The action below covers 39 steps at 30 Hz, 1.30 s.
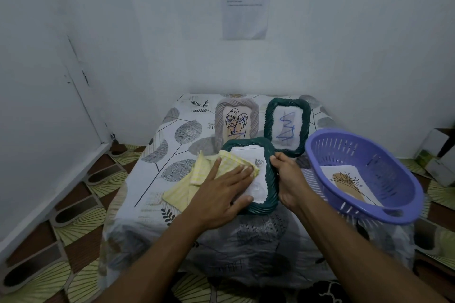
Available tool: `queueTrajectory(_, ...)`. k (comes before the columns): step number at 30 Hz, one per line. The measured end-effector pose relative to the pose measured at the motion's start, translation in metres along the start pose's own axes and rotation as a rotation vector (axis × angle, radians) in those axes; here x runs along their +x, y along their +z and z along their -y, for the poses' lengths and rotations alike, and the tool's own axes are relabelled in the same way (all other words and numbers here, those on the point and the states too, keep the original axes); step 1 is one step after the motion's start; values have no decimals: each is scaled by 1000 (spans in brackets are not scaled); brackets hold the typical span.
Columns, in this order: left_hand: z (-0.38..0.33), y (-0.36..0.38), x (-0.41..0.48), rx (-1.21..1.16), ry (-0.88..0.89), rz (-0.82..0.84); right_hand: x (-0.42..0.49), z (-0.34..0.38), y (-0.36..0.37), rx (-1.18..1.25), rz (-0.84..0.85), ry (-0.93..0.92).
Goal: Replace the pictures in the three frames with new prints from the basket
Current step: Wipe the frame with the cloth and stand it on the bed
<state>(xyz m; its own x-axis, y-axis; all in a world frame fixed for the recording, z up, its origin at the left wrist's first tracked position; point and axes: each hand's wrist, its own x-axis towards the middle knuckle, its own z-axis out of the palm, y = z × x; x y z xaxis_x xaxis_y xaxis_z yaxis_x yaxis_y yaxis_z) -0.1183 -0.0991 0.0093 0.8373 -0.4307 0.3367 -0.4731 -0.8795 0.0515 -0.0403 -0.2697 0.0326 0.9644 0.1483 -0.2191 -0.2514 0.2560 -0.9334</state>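
On leaf-print cloth (157, 155): left hand (219, 194) presses yellow rag (197, 174) onto ribbed green frame (269, 194).

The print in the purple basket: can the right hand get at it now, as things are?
Probably yes, once freed. The right hand grips the near green frame's edge, right beside the basket. The basket is open on top and nothing covers the print.

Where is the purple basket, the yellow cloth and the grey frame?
purple basket (384, 145): head view, on its slotted far wall.
yellow cloth (197, 174): head view, on the folded part left of the hand.
grey frame (219, 125): head view, on its left ribbed edge.
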Motion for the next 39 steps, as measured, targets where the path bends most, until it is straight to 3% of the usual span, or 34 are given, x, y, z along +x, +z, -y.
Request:
queueTrajectory(6, -10, 3, 9, 1, -142, -66, -2, -1, 3, 9, 8, 5)
queueTrajectory(10, -10, 13, -7, 68, -67, -54, -1, 0, -4, -22, -25, 10)
queueTrajectory(13, -2, 18, -24, 135, -171, -71, -2, 0, -6, -27, -40, 4)
queueTrajectory(17, 3, 21, -40, 51, 32, -72, 0, 1, -6, -22, -64, 3)
queueTrajectory(19, 11, 22, -46, 28, 40, -106, 2, 1, -4, -5, -68, 9)
queueTrajectory(23, 30, 28, -51, -72, -218, -109, 2, 1, 1, 7, -85, 0)
queueTrajectory(27, 47, 36, -44, -100, -460, 37, 0, 1, -2, 7, -93, -9)
queueTrajectory(31, 67, 42, -38, -47, -518, 136, -2, 1, -2, -3, -65, -21)
queueTrajectory(39, 84, 37, -65, -70, -557, 82, -5, -7, 8, 34, -18, -6)
